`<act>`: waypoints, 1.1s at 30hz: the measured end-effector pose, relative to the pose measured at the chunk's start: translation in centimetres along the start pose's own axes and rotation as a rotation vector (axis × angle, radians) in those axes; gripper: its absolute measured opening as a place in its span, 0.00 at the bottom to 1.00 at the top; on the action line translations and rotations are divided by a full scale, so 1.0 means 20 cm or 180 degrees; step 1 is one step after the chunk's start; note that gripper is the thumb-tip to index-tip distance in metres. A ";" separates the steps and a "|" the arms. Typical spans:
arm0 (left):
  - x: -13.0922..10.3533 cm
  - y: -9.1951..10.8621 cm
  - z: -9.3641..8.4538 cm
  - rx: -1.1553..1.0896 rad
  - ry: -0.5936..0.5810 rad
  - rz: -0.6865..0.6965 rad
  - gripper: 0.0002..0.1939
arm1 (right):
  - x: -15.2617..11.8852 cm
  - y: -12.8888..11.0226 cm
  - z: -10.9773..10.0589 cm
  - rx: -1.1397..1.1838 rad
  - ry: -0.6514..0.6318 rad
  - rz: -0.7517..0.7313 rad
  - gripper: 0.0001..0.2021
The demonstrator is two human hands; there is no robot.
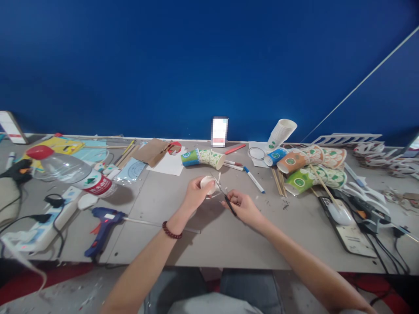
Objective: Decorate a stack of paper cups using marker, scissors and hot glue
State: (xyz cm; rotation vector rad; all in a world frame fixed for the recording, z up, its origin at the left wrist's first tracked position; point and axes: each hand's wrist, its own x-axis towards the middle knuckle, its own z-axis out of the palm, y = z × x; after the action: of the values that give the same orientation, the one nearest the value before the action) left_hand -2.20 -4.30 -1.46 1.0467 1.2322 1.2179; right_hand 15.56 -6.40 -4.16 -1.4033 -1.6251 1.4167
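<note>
Left grip (197, 192) pinches round paper (206, 184); right (241, 206), slender scissors (231, 206).

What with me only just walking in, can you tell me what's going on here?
A person's left hand holds a small white paper piece while their right hand holds dark-handled scissors up to it above the table. A glue gun lies to the left, joined paper cups lie just beyond the hands, and more cups lie to the right.
</note>
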 end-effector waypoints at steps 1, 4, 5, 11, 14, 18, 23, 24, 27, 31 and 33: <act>0.00 0.00 0.00 0.0022 -0.0045 0.0012 0.14 | 0.00 0.00 0.00 -0.0018 0.0005 -0.0005 0.17; 0.01 0.01 -0.02 0.0077 -0.0126 0.0046 0.14 | 0.00 0.01 0.00 -0.0005 -0.0023 0.0028 0.17; 0.01 0.00 -0.02 0.0079 -0.0138 0.0048 0.14 | 0.00 0.02 0.01 0.0026 -0.0042 0.0040 0.17; 0.00 0.01 -0.03 0.0184 -0.0494 -0.0093 0.14 | -0.01 0.02 0.00 0.0257 -0.0156 0.0094 0.17; 0.00 0.01 -0.04 0.0251 -0.0597 -0.0135 0.14 | -0.01 0.00 0.00 0.0226 -0.0151 0.0061 0.18; 0.01 0.03 -0.06 0.0250 -0.0683 -0.0184 0.15 | -0.01 -0.01 0.00 0.0152 -0.0106 0.0030 0.18; 0.01 0.03 -0.08 0.0285 -0.0761 -0.0248 0.14 | -0.01 -0.01 0.00 0.0086 -0.0085 0.0028 0.17; 0.01 0.03 -0.08 0.0277 -0.0751 -0.0257 0.14 | -0.01 0.00 0.00 0.0090 -0.0089 0.0018 0.17; 0.01 0.01 -0.06 0.0110 -0.0630 -0.0220 0.14 | 0.00 0.00 0.00 0.0178 -0.0100 0.0030 0.17; 0.01 -0.02 -0.02 -0.0149 -0.0287 -0.0156 0.15 | 0.01 0.01 0.00 0.0324 -0.0085 0.0134 0.18; 0.01 -0.03 -0.01 -0.0117 -0.0169 -0.0157 0.15 | 0.01 0.02 0.00 0.0360 -0.0119 0.0159 0.18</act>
State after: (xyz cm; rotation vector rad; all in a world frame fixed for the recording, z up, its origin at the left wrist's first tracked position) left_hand -2.32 -4.18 -2.02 1.0099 1.1837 1.1638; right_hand 15.70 -6.30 -4.57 -1.3689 -1.5171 1.5472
